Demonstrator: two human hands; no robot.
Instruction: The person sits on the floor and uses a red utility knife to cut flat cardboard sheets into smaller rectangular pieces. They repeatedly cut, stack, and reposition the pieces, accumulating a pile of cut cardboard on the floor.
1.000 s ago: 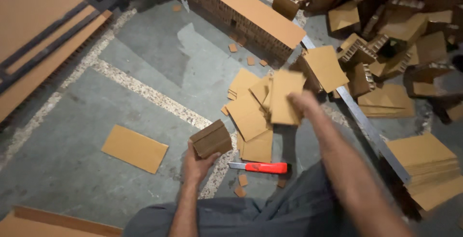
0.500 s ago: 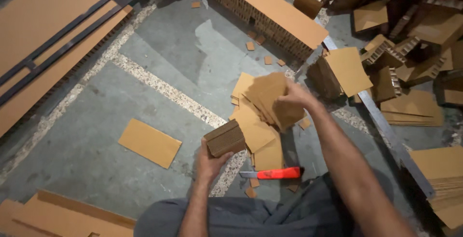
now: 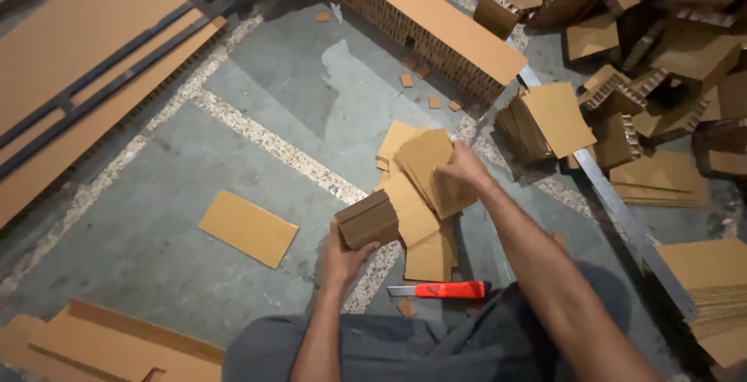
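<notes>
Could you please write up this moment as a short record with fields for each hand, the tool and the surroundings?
Left hand: the left hand holds a small honeycomb cardboard block from below.
Right hand: the right hand grips a stack of flat cardboard pieces.
Tool: a red utility knife lies on the concrete floor, held by neither hand.
Nearby: a loose cardboard sheet lies left of the block; a long honeycomb cardboard slab lies farther off; a metal bar runs along the right.
</notes>
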